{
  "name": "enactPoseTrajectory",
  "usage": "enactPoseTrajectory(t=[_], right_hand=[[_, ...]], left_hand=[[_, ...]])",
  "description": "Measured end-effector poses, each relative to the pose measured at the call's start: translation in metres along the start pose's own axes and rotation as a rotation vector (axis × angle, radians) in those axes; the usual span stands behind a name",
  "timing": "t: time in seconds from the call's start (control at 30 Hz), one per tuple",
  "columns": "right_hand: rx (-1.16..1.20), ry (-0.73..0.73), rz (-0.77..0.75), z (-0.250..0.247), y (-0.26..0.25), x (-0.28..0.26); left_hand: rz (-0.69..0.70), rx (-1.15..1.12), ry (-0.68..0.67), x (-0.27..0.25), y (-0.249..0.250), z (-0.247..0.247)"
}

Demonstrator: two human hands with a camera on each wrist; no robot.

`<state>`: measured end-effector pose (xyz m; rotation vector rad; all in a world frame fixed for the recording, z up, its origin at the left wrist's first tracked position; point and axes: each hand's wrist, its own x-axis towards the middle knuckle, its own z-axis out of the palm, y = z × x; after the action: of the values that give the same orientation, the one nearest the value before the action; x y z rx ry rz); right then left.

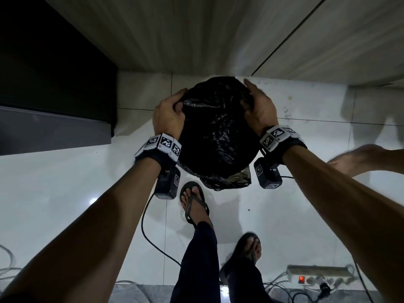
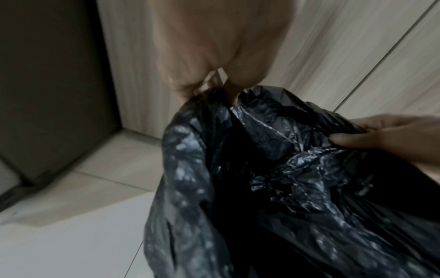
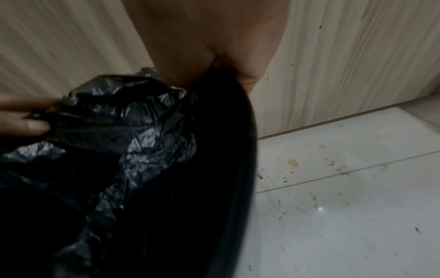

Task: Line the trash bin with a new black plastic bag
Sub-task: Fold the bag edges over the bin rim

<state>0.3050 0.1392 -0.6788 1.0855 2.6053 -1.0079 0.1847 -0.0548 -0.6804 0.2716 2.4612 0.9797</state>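
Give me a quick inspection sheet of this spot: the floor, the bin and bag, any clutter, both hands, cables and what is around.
Surface: white tiled floor, glossy; specks and stains on the right.
Job's things: black plastic bag spread over the trash bin; on the right the bin's rim is still bare.
Clutter: nothing seen besides the floor stains.
Grippers: left hand grips the bag's left edge; right hand grips its right edge.
Cables: black wrist cable trailing over the floor; power strip with a red light, tangled leads beside it.
Surroundings: wood-grain wall panels, dark cabinet at left, a second person's bare foot at right.
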Motion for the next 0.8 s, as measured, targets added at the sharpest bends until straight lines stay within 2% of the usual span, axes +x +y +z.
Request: enactPoseTrajectory(t=[0.13, 0.3, 0.37, 0.47, 0.57, 0.63, 0.7, 0.8], right_hand=[[0.043, 0.176, 0.059, -0.002, -0.010, -0.008], [0.184, 0.268, 0.026, -0.009, -0.011, -0.013], [0.191, 0.290, 0.049, -0.014, -0.012, -0.010], [0.126, 0.232, 0.097, -0.018, -0.013, -0.001], [-0.104, 0.092, 0.059, -0.011, -0.019, 0.001], [-0.225, 0.138, 0.011, -0.004, -0.025, -0.003], [-0.231, 0.140, -0.046, 0.005, -0.028, -0.007], [-0.125, 0.048, -0.079, 0.015, -0.022, -0.009]], left_hand=[[0.062, 0.095, -0.032, -0.001, 0.002, -0.005], [0.373, 0.207, -0.159, 0.012, 0.038, 0.000], [0.435, 0.255, -0.241, 0.018, 0.048, 0.005], [0.436, 0.327, -0.358, 0.029, 0.052, 0.012], [0.384, 0.349, -0.370, 0.041, 0.048, 0.016], [0.317, 0.303, -0.374, 0.047, 0.044, 0.017], [0.277, 0.269, -0.376, 0.050, 0.040, 0.017], [0.257, 0.241, -0.375, 0.050, 0.035, 0.014]])
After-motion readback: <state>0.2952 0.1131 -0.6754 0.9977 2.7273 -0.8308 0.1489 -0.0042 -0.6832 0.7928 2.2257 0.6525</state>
